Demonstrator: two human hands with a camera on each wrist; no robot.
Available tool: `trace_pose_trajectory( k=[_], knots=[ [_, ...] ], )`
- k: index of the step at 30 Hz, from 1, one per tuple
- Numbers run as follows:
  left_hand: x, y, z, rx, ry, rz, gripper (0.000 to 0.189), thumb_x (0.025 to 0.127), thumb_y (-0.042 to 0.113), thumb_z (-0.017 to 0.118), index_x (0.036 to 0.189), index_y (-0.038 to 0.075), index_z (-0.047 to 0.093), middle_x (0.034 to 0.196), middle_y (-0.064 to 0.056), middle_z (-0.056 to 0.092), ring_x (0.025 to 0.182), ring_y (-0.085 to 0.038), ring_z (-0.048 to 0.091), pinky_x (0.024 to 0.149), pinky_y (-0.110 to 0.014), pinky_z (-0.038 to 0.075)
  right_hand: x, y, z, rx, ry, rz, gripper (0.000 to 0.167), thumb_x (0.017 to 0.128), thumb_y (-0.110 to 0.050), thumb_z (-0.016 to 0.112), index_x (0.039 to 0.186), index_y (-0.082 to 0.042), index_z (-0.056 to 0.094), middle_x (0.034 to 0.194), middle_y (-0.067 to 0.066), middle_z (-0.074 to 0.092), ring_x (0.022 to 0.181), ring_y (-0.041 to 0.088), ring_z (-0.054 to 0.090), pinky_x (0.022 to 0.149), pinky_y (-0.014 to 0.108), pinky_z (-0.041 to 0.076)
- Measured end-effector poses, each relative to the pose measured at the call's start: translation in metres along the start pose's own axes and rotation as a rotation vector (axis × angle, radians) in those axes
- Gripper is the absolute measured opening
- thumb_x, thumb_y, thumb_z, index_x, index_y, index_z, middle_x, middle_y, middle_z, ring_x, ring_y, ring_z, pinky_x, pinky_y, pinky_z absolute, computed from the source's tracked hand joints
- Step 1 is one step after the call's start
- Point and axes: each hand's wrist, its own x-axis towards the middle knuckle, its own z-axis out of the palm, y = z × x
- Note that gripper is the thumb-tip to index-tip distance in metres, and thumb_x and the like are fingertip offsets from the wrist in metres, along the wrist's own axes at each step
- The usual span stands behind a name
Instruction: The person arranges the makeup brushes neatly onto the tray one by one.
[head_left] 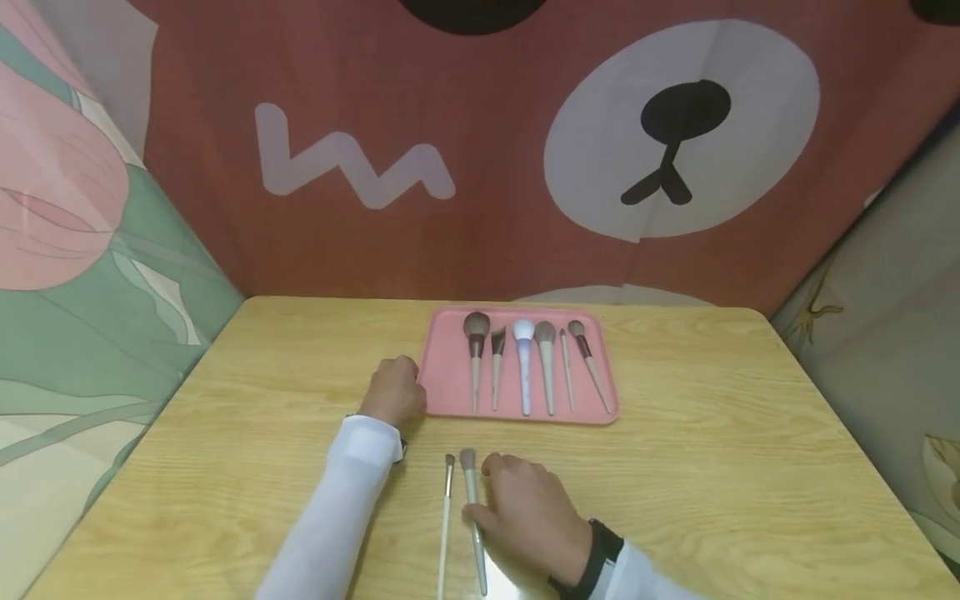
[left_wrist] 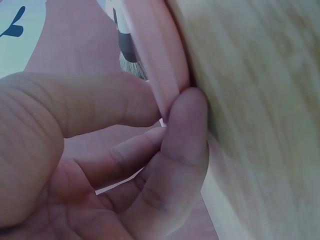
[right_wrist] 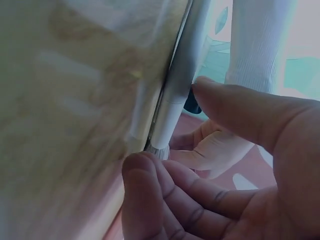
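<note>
The left hand (head_left: 393,392) grips the left rim of a pink tray (head_left: 447,367); in the left wrist view its thumb and fingers pinch the tray's edge (left_wrist: 162,55). Several makeup brushes lie side by side in the tray, among them a lilac one with a white head (head_left: 524,367). In front of the tray, a grey-handled makeup brush (head_left: 478,554) lies on the table. Over its handle is the thumb of the right hand (head_left: 536,512), whose other fingers are to the right, not closed round the brush (right_wrist: 175,95). Just left lies a thinner makeup brush (head_left: 445,533).
Both brushes and the tray are on a light wooden table (head_left: 750,467). Behind it hangs a brown cloth (head_left: 487,242) with a cartoon face. Patterned curtains border the left and right sides.
</note>
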Motion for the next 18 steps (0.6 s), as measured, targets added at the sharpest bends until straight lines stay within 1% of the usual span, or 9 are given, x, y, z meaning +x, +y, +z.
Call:
trace_pose_trajectory(
  k=[4,7,10,13,15,18],
  knots=[
    [-0.002,-0.002,0.0,0.002,-0.004,0.005,0.008,0.08,-0.007,0.062,0.078,0.0,0.066,0.077,-0.014,0.063,0.064,-0.024,0.054,0.05,-0.029,0.042,-0.001,0.001,0.001,0.027,-0.031,0.01,0.03,0.083,-0.035,0.085,0.086,-0.012,0.066,0.067,-0.009,0.049,0.057,0.004,0.043,0.051,0.022,0.039],
    [-0.004,-0.004,-0.001,0.01,-0.011,-0.009,0.009,0.08,-0.007,0.062,0.077,0.001,0.065,0.076,-0.014,0.061,0.063,-0.023,0.053,0.05,-0.028,0.041,-0.001,0.002,0.001,0.04,-0.038,0.009,0.028,0.083,-0.032,0.084,0.081,-0.015,0.062,0.065,-0.009,0.047,0.056,0.004,0.041,0.049,0.022,0.038],
    [-0.005,-0.005,-0.002,0.007,-0.013,-0.027,0.008,0.081,-0.006,0.062,0.079,0.001,0.066,0.075,-0.013,0.062,0.061,-0.022,0.053,0.049,-0.028,0.041,0.001,0.004,-0.002,0.024,-0.036,-0.008,0.026,0.083,-0.029,0.084,0.083,-0.013,0.064,0.068,-0.007,0.053,0.058,0.003,0.044,0.05,0.021,0.04],
    [-0.004,-0.005,-0.003,-0.003,-0.013,-0.014,0.007,0.081,-0.006,0.062,0.08,0.0,0.067,0.074,-0.012,0.062,0.059,-0.02,0.052,0.047,-0.026,0.04,0.002,0.006,-0.006,-0.012,-0.03,-0.027,0.024,0.082,-0.025,0.085,0.085,-0.01,0.066,0.071,-0.005,0.058,0.059,0.004,0.047,0.051,0.021,0.041],
    [-0.003,-0.004,-0.002,-0.005,-0.013,0.003,0.008,0.08,-0.006,0.062,0.078,0.001,0.066,0.072,-0.011,0.061,0.058,-0.02,0.051,0.047,-0.026,0.039,0.002,0.008,-0.009,-0.037,-0.024,-0.04,0.024,0.082,-0.023,0.085,0.084,-0.01,0.066,0.071,-0.005,0.058,0.06,0.004,0.047,0.051,0.02,0.041],
    [-0.001,-0.001,0.001,-0.008,-0.016,0.011,0.009,0.079,-0.006,0.062,0.075,0.002,0.064,0.068,-0.009,0.058,0.057,-0.019,0.049,0.046,-0.025,0.038,0.001,0.01,-0.01,-0.026,-0.037,-0.044,0.023,0.084,-0.022,0.083,0.081,-0.012,0.062,0.068,-0.007,0.054,0.058,0.004,0.045,0.05,0.02,0.04]
  ],
)
